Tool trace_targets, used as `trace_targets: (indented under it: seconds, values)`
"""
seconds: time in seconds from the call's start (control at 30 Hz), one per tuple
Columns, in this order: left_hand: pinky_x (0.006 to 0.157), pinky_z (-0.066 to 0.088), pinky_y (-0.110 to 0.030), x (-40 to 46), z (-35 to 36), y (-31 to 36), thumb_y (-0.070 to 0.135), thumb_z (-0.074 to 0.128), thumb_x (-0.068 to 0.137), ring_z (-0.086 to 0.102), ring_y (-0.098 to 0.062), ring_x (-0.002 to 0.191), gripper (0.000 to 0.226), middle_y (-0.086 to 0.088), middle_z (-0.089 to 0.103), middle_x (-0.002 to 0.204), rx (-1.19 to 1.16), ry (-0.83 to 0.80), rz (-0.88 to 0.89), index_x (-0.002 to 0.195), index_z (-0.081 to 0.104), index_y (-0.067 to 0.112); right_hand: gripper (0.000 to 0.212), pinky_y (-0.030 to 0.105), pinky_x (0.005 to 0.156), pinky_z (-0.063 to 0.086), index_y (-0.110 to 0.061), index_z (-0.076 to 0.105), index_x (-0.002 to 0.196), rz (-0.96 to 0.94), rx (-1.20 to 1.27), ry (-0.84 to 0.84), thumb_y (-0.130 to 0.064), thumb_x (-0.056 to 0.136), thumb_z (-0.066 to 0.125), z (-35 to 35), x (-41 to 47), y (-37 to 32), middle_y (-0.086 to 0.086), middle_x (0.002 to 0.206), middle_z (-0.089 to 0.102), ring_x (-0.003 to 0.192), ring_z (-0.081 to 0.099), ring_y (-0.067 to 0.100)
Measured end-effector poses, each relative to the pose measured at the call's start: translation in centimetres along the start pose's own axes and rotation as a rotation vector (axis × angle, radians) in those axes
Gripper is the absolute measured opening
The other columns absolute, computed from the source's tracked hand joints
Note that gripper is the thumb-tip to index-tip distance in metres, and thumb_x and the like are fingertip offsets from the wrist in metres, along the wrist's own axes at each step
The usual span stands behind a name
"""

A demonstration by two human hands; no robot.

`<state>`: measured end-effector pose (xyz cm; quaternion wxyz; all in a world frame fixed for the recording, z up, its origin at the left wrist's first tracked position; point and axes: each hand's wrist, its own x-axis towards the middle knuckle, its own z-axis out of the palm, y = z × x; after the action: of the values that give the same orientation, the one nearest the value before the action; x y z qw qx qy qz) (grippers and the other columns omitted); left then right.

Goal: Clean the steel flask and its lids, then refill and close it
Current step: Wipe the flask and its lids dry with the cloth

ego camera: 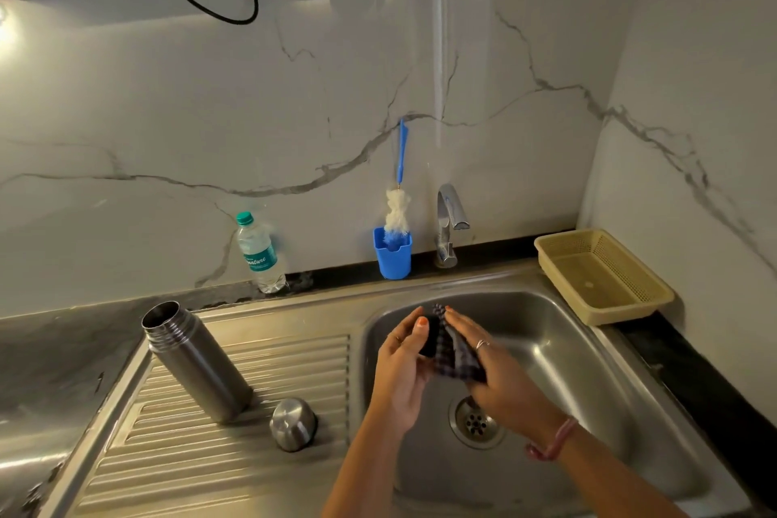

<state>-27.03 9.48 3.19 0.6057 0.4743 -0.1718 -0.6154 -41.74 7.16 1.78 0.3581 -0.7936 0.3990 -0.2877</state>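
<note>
Over the sink (597,332), the left hand (399,366) grips a small dark lid (428,339), fingers curled round it with the thumb on its face. The right hand (492,366) presses a checked cloth (456,353) against that lid, its fingers fairly straight along the fabric, which drapes over the palm.

The lid looks light and hard, and probably slick if wet, so a hold by the rim seems safest. The cloth is soft and limp and should wrap easily round edges.

The flask (193,362) stands open on the ribbed drainboard, left of the basin and well apart from the hands. Bare steel will likely be smooth and fairly heavy; taking it round the mid-body would suit. A steel cap (293,424) sits mouth-down just beside its base.

Counted: one flask, two lids (dark one, steel cap), one cloth. Behind stand one bottle (258,252), one brush (397,210) in one blue holder (393,259), one tap (449,223), and one basket (647,303).
</note>
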Motion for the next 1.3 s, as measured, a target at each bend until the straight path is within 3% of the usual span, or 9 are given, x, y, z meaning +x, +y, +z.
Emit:
trace_targets:
  seconds: [0.07,0.2,0.3,0.4,0.6,0.77,0.9,1.07,1.3]
  values:
    - [0.091,0.057,-0.042,-0.2,0.3,-0.1,0.011,0.059,0.095,0.067,-0.028,0.111,0.031,-0.014,0.07,0.119,0.002,-0.108,0.0,0.125,0.063,0.012,0.058,0.025,0.092,0.05,-0.039,0.046,0.13,0.222,0.388,0.125,0.003,0.09,0.049,-0.7,0.2,-1.3,-0.004,0.125,0.057,0.116,0.054,0.007]
    - [0.095,0.055,-0.043,-0.1,0.9,-0.3,0.013,0.061,0.095,0.069,-0.023,0.108,0.033,-0.009,0.072,0.114,0.147,-0.144,0.082,0.127,0.059,0.012,0.033,0.02,0.057,0.052,-0.015,0.063,0.109,0.426,0.608,0.23,0.005,0.09,0.045,-1.4,0.7,-2.5,0.009,0.087,0.067,0.074,0.064,0.013]
    - [0.091,0.057,-0.039,0.5,1.0,-0.5,0.019,0.064,0.094,0.071,-0.022,0.101,0.029,-0.009,0.074,0.106,0.265,-0.038,0.148,0.121,0.063,0.009,0.053,0.012,0.083,0.049,-0.025,0.05,0.133,0.245,0.306,0.211,0.005,0.09,0.049,-0.9,0.1,-3.2,-0.005,0.119,0.061,0.104,0.059,0.003]
    - [0.083,0.058,-0.033,0.5,1.1,-0.6,0.019,0.059,0.096,0.071,-0.023,0.097,0.02,-0.009,0.075,0.101,0.265,-0.003,0.129,0.113,0.067,0.011,0.076,0.022,0.116,0.021,-0.028,0.022,0.151,-0.019,-0.114,0.12,-0.001,0.087,0.053,0.1,-0.3,-1.8,-0.017,0.154,0.023,0.141,0.019,-0.005]
    - [0.091,0.057,-0.038,0.0,1.0,-0.3,0.011,0.059,0.095,0.07,-0.024,0.105,0.027,-0.009,0.073,0.11,0.254,-0.154,0.122,0.122,0.063,0.009,0.071,0.027,0.111,0.037,-0.03,0.027,0.146,0.028,-0.027,0.143,-0.003,0.088,0.056,-1.5,0.4,-1.2,-0.012,0.142,0.04,0.131,0.041,0.001]
    - [0.089,0.056,-0.035,1.0,1.0,0.2,0.015,0.059,0.095,0.07,-0.021,0.103,0.031,-0.006,0.074,0.108,0.302,-0.097,0.132,0.125,0.063,0.01,0.084,0.029,0.119,0.02,-0.022,0.012,0.152,-0.097,-0.22,0.077,-0.001,0.085,0.058,-0.7,0.4,-0.4,-0.007,0.158,0.015,0.145,0.014,0.004]
    - [0.093,0.056,-0.037,0.6,1.2,0.2,0.009,0.056,0.096,0.068,-0.024,0.108,0.03,-0.011,0.072,0.115,0.23,-0.2,0.112,0.125,0.061,0.009,0.072,0.031,0.112,0.036,-0.027,0.029,0.145,0.063,0.059,0.184,0.004,0.085,0.054,-1.4,1.0,-0.9,-0.011,0.138,0.043,0.131,0.041,0.002]
    - [0.075,0.057,-0.026,1.3,1.1,0.5,0.013,0.054,0.097,0.072,-0.017,0.093,0.023,-0.007,0.075,0.102,0.221,-0.143,0.115,0.117,0.066,0.012,0.082,0.027,0.118,0.021,-0.022,0.015,0.152,-0.071,-0.184,0.128,0.001,0.084,0.056,-0.5,0.7,-0.6,-0.008,0.158,0.017,0.145,0.015,0.003]
    - [0.083,0.058,-0.031,1.4,1.2,0.2,0.01,0.052,0.098,0.07,-0.023,0.102,0.026,-0.009,0.074,0.108,0.174,-0.13,0.115,0.121,0.064,0.01,0.082,0.028,0.119,0.02,-0.021,0.008,0.152,-0.044,-0.269,0.157,-0.004,0.088,0.057,-0.3,1.2,-0.8,-0.008,0.157,0.012,0.145,0.012,0.007]
